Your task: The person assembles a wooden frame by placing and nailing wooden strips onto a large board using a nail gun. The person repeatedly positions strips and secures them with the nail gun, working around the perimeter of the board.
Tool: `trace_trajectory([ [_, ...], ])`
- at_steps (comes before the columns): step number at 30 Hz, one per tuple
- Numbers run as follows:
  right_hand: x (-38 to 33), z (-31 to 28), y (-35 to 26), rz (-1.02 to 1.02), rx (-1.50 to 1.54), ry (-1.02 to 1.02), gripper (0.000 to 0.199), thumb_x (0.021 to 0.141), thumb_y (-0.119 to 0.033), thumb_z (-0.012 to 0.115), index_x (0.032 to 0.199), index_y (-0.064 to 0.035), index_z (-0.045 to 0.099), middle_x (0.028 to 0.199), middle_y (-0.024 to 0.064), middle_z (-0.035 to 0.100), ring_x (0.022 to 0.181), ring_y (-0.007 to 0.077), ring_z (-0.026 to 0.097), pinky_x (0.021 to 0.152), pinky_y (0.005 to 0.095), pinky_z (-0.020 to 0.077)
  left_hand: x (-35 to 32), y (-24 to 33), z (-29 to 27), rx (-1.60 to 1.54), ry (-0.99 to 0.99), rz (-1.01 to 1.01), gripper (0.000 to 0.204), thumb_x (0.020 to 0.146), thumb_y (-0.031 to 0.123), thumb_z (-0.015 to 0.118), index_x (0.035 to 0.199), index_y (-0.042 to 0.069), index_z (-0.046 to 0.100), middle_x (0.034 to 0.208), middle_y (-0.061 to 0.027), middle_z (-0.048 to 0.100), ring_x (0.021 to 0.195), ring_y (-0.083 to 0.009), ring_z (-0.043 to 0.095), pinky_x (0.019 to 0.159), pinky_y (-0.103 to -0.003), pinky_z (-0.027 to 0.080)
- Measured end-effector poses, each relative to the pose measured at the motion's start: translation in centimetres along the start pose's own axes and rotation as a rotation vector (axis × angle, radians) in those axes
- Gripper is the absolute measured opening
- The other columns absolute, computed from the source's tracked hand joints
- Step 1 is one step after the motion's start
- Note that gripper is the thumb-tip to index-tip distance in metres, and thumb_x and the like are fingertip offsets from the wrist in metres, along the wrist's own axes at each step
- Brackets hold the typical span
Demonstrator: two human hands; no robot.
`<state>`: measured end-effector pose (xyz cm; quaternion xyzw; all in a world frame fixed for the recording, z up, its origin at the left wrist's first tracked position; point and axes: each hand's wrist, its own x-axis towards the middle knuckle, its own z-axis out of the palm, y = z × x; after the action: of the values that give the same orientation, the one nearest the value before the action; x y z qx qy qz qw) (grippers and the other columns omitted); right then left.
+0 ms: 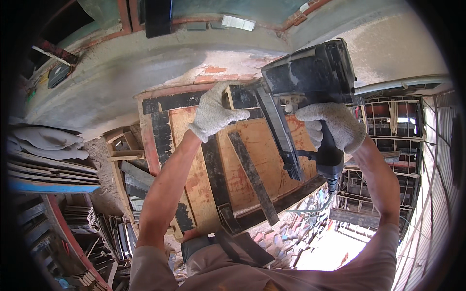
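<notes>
My right hand (335, 126), in a pale knitted glove, is wrapped round the handle of a black air nail gun (308, 72). The gun's long nail magazine (279, 131) slants down over a wooden bench, and its nose is near the bench's far edge. My left hand (213, 112), gloved too, grips a short wooden piece (227, 98) at that far edge, its thumb stretched toward the gun. Its fingertips are partly hidden. A dark narrow wooden strip (254, 177) lies loose across the plywood bench top (196, 169), between my arms.
An air hose (332, 186) hangs from the gun's handle. Behind the bench runs a worn plaster wall (121, 77). Stacked boards (53, 172) and wood scraps (82, 218) crowd the left. Several small wood offcuts (291, 233) cover the ground near a rack (388, 140) at right.
</notes>
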<state>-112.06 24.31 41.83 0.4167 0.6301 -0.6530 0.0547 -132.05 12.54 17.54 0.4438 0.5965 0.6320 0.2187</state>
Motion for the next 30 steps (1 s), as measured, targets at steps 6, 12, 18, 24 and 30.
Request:
trace_trajectory([
  [6,-0.1,-0.7,0.7,-0.122,0.050,-0.109,0.022,0.098,-0.020,0.071,0.107,-0.0008,0.072,0.070,-0.0002,0.057,0.053,0.0121,0.057,0.049,0.0285,0.0485,0.2,0.2,-0.2,-0.086,-0.066,-0.100,0.078,0.064,0.035,0.098,0.129,0.009,0.064,0.120,-0.0110,0.070,0.112,-0.0285,0.067,0.099,-0.038,0.052],
  [12,-0.5,-0.9,0.2,0.030,-0.002,-0.038,0.019,0.095,-0.019,0.074,0.103,-0.0020,0.072,0.067,-0.0009,0.055,0.053,0.0120,0.056,0.051,0.0286,0.0481,-0.3,0.1,-0.1,-0.061,-0.043,-0.079,0.086,0.064,0.035,0.098,0.135,0.006,0.060,0.123,-0.0149,0.068,0.115,-0.0311,0.066,0.101,-0.039,0.051],
  [18,-0.6,1.0,-1.0,0.088,-0.195,0.088,0.009,0.084,-0.009,0.077,0.089,-0.0087,0.069,0.062,-0.0030,0.052,0.047,0.0100,0.049,0.045,0.0285,0.0412,-0.5,-1.8,-0.8,0.014,-0.085,-0.007,0.094,0.063,0.031,0.097,0.142,0.006,0.053,0.136,-0.0193,0.062,0.127,-0.0370,0.060,0.108,-0.042,0.048],
  [24,0.0,-0.2,0.2,0.011,-0.255,-0.025,0.015,0.089,-0.014,0.078,0.101,-0.0070,0.072,0.066,-0.0037,0.053,0.053,0.0080,0.051,0.048,0.0274,0.0422,-0.6,-3.4,-0.7,0.055,-0.084,0.062,0.097,0.065,0.035,0.096,0.145,0.007,0.051,0.136,-0.0176,0.062,0.128,-0.0337,0.059,0.109,-0.042,0.046],
  [30,-0.2,0.0,-1.3,0.026,-0.364,-0.092,0.020,0.095,-0.020,0.076,0.110,-0.0070,0.072,0.071,-0.0045,0.058,0.057,0.0065,0.053,0.050,0.0254,0.0437,-0.7,-3.5,-0.8,-0.003,-0.106,0.045,0.093,0.068,0.030,0.095,0.146,0.008,0.050,0.138,-0.0133,0.060,0.127,-0.0261,0.059,0.108,-0.038,0.046],
])
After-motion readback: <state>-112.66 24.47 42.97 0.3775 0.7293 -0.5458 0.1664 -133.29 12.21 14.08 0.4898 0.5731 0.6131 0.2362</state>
